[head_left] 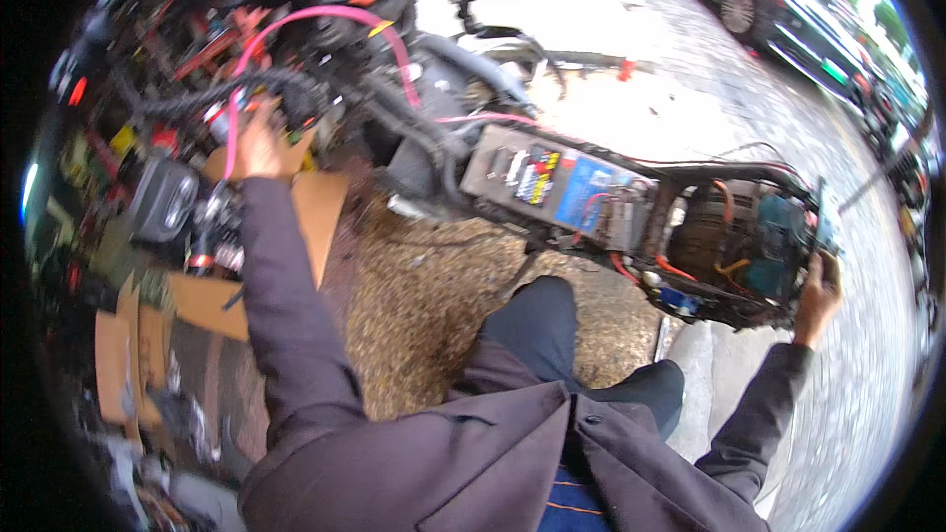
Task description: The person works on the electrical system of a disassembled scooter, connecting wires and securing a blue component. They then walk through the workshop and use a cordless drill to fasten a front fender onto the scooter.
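Observation:
A stripped scooter frame (463,192) stretches across in front of me, its body panels off. In it sits a grey battery (512,175) with a blue and yellow label, and wires run around it. At its right end my right hand (820,298) is closed on the rear edge of the frame. On the left, my left hand (258,146) reaches up to the front end, beside a black ribbed cable sleeve (212,96). Its fingers look curled around something that blur and clutter hide. A pink hose or cable (325,12) loops over that hand and runs along the frame.
Parts and tools heap up on the left around a dark lamp-like housing (166,199) and cardboard pieces (320,212). Rough brown ground (424,305) lies under the frame. A dark car (759,2) stands on the paved road (660,49) at the far right.

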### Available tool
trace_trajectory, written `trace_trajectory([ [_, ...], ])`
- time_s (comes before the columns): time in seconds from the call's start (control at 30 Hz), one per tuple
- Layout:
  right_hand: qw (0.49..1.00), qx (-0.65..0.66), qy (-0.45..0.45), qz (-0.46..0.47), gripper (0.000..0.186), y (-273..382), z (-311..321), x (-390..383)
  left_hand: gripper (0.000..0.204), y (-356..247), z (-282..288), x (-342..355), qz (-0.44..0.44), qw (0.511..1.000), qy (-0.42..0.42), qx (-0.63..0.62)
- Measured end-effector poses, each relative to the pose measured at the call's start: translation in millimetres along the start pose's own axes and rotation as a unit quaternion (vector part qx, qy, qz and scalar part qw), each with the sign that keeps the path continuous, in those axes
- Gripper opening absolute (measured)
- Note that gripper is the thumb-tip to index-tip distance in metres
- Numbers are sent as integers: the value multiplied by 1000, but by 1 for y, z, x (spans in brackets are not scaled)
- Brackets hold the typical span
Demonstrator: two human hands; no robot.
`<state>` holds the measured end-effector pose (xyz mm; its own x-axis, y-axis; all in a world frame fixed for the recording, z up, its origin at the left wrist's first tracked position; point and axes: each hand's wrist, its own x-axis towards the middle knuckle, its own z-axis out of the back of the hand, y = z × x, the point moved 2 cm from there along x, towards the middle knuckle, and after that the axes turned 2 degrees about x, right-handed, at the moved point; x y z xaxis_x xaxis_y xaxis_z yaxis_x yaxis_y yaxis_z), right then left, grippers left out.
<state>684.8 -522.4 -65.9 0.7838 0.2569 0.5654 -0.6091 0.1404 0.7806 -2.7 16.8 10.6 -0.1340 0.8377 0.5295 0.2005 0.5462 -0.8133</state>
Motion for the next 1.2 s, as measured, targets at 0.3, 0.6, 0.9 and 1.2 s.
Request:
trace_trajectory([
  [0.3,997,-46,-60,1,11,29,22,-7,23,17,-38,9,-31,998,-26,55],
  [0.6,995,-77,-62,-1,11,38,19,-11,18,48,2,57,-12,982,-60,176],
  [0.9,998,-2,-59,-19,12,21,16,-5,38,46,8,67,-85,913,-104,386],
  [1.2,997,-39,-69,-10,13,20,21,-4,43,43,3,62,-31,928,-109,355],
])
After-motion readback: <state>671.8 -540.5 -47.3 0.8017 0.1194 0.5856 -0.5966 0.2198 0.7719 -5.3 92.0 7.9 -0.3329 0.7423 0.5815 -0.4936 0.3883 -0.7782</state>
